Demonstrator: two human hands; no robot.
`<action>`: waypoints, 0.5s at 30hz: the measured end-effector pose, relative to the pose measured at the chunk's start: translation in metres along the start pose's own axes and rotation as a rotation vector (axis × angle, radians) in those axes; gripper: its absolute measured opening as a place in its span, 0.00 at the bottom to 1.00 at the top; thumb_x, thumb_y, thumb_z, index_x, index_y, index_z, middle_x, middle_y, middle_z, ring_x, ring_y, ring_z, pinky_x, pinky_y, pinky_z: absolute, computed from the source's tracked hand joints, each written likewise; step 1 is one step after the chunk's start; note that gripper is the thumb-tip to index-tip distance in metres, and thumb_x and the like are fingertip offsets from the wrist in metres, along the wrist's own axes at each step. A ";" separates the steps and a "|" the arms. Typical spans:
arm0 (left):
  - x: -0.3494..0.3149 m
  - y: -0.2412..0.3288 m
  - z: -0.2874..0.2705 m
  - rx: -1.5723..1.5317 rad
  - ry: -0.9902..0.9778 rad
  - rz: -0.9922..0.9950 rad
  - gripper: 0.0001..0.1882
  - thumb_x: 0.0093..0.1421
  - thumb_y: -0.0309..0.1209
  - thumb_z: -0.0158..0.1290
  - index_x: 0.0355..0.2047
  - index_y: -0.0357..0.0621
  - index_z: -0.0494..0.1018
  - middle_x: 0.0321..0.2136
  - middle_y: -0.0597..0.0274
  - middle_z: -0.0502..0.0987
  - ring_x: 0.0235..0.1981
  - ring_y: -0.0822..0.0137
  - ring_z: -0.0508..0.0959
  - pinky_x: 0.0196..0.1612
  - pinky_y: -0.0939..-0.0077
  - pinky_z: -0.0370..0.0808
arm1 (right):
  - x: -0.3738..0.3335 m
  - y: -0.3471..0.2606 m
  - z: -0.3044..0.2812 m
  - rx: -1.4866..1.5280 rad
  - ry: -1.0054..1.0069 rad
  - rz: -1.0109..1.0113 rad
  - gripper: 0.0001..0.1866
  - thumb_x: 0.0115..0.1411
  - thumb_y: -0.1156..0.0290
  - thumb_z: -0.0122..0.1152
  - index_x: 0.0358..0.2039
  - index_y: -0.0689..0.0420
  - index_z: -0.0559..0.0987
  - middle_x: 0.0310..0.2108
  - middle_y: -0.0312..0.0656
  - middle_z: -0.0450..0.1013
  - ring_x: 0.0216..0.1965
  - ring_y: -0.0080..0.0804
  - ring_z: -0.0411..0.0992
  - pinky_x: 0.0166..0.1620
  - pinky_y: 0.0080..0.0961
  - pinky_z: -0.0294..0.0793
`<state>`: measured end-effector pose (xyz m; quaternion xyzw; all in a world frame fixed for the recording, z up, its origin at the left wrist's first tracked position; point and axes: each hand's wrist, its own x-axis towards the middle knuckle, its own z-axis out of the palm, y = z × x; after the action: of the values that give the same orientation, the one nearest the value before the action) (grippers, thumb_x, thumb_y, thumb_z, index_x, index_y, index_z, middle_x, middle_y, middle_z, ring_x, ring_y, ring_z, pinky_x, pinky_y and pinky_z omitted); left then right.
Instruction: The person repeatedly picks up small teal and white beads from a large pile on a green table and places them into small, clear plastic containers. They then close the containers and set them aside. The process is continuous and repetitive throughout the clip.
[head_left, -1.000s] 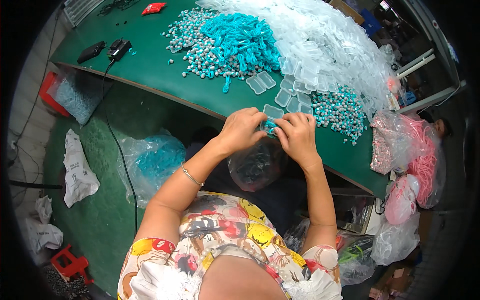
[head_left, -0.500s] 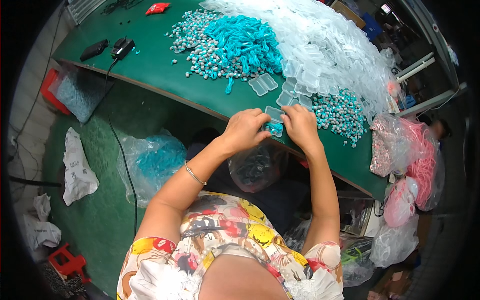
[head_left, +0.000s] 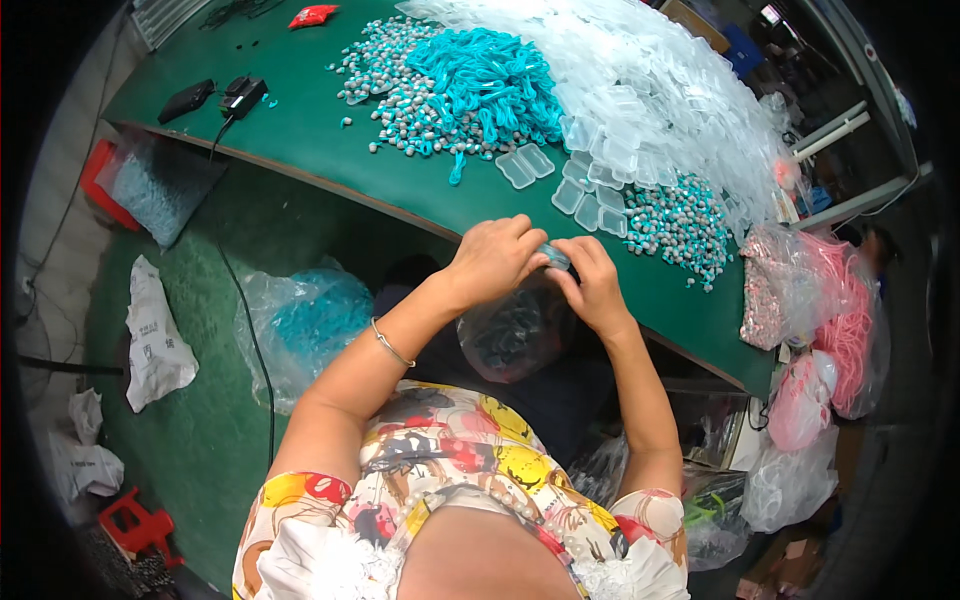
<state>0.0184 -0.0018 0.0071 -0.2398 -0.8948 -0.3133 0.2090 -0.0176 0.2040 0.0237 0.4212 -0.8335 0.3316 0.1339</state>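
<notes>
A small clear plastic case (head_left: pixel 554 257) with teal cord inside is held at the table's near edge, its lid now folded over. My left hand (head_left: pixel 495 260) pinches its left side between thumb and fingers. On its right side my right hand (head_left: pixel 597 284) grips it, thumb below and fingers on top. Just beyond my hands, several clear cases with lids spread (head_left: pixel 588 205) lie on the green table (head_left: pixel 300 140). Farther back is a heap of looped teal cords (head_left: pixel 495 85).
Small grey-and-teal pieces lie in piles left (head_left: pixel 400 120) and right (head_left: pixel 680 225). A large mound of clear cases (head_left: pixel 660 80) covers the back. Black adapter (head_left: pixel 243 97) trails a cable. Bags with pink cords (head_left: pixel 840 320) hang right; a bag of teal material (head_left: pixel 315 310) sits on the floor.
The case's lid, raised before, has been folded shut over the teal cord. My right hand has come slightly down and left around the case; my left hand stays nearly in place.
</notes>
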 end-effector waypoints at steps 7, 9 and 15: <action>-0.008 -0.014 -0.002 -0.309 0.059 0.016 0.10 0.59 0.35 0.59 0.33 0.40 0.77 0.27 0.54 0.73 0.28 0.53 0.76 0.30 0.62 0.71 | 0.004 -0.008 0.007 0.280 -0.036 0.156 0.10 0.53 0.71 0.68 0.36 0.57 0.82 0.26 0.41 0.73 0.29 0.40 0.71 0.36 0.31 0.68; -0.006 -0.014 -0.008 -0.408 0.023 -0.058 0.10 0.59 0.35 0.59 0.31 0.39 0.78 0.25 0.54 0.74 0.25 0.56 0.75 0.28 0.65 0.70 | 0.010 -0.006 0.002 0.252 -0.063 0.090 0.10 0.53 0.71 0.67 0.36 0.58 0.82 0.26 0.41 0.73 0.29 0.39 0.71 0.36 0.31 0.68; -0.022 0.001 -0.009 -0.381 0.116 -0.292 0.14 0.59 0.41 0.59 0.31 0.41 0.79 0.27 0.52 0.77 0.29 0.51 0.78 0.32 0.59 0.73 | 0.032 0.012 0.006 0.524 -0.191 0.143 0.09 0.56 0.68 0.65 0.35 0.58 0.82 0.28 0.42 0.75 0.30 0.40 0.73 0.38 0.31 0.70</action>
<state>0.0390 -0.0136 0.0027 -0.1246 -0.8310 -0.5168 0.1637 -0.0458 0.1853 0.0301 0.4109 -0.7559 0.5030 -0.0824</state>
